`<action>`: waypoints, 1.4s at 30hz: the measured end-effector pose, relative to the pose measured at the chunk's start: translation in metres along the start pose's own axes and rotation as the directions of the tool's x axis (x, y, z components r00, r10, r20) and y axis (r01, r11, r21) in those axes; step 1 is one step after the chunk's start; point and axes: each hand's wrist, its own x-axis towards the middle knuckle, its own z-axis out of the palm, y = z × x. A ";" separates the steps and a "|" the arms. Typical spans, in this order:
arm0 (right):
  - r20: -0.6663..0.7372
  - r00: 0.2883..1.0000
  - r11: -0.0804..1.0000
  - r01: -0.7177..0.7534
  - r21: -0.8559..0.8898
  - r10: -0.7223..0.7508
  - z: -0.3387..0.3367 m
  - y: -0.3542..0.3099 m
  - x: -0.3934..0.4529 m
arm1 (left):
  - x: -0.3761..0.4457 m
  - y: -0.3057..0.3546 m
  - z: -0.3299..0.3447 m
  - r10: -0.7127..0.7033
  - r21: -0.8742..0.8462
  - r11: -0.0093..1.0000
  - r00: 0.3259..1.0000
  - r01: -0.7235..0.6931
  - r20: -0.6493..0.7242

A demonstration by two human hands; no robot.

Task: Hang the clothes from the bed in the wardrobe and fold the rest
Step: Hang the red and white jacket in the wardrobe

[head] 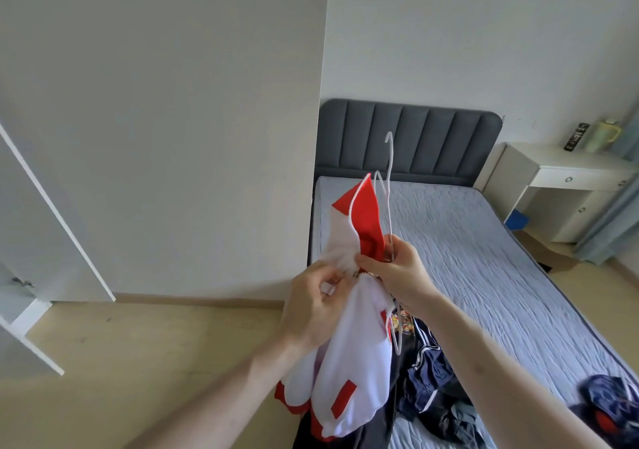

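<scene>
I hold a white and red garment in front of me, above the near left corner of the bed. My left hand pinches its white fabric near the collar. My right hand grips the red part of the garment together with a white wire hanger, whose hook points up. The hanger's lower end sticks out below my right wrist. Dark navy clothes lie in a heap on the bed under the garment. Another dark piece lies at the bed's near right edge.
An open white wardrobe door stands at the left, with shelf edges below it. A grey headboard backs the bed. A white bedside desk at the right carries a yellow cup. Light wooden floor spreads to the left of the bed.
</scene>
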 end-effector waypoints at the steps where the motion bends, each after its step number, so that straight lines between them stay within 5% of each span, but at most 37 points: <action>1: -0.034 0.999 0.999 0.028 -0.015 -0.029 0.001 0.000 0.001 | -0.002 -0.007 -0.001 -0.006 0.050 0.999 1.000 0.006 0.002; 5: -0.163 0.984 0.995 0.083 0.057 -0.073 -0.006 -0.003 0.009 | -0.012 -0.043 -0.015 -0.208 0.274 0.947 0.971 0.170 0.119; 9: -0.170 0.977 0.991 0.126 -0.047 -0.132 -0.014 0.001 0.015 | -0.021 -0.077 -0.037 -0.496 0.458 0.808 0.848 0.372 0.185; 16: -0.208 0.969 0.990 0.129 -0.052 -0.137 -0.006 0.004 0.013 | 0.000 -0.073 -0.056 -0.802 0.735 0.554 0.489 0.392 0.343; 17: -0.186 0.972 0.989 0.136 -0.063 -0.146 -0.007 0.000 0.013 | 0.001 -0.069 -0.059 -0.795 0.775 0.532 0.515 0.340 0.320; 19: -0.122 0.977 0.982 0.166 -0.090 -0.176 -0.009 -0.009 0.012 | 0.011 -0.052 -0.061 -0.692 0.796 0.545 0.678 0.263 0.250; 21: -0.037 0.979 0.972 0.196 -0.129 -0.202 -0.004 -0.014 0.013 | 0.028 -0.020 -0.054 -0.520 0.647 0.713 0.823 0.270 0.230; 24: 0.051 0.968 0.946 0.252 -0.206 -0.247 0.006 -0.018 0.015 | 0.058 0.020 -0.036 -0.299 0.423 0.890 0.920 0.172 0.254; 31: 0.147 0.978 0.982 0.165 -0.091 -0.150 -0.015 -0.018 0.018 | 0.092 0.026 -0.037 -0.197 0.291 0.956 0.811 0.035 0.551; 38: -0.012 0.996 0.959 0.082 -0.270 -0.088 -0.074 0.001 0.023 | 0.133 0.019 -0.076 -0.195 0.314 0.942 0.953 0.116 0.233; 42: -0.114 0.987 0.872 0.047 -0.488 -0.117 -0.097 -0.002 0.028 | 0.148 0.035 -0.083 -0.180 0.388 0.921 0.926 0.040 0.331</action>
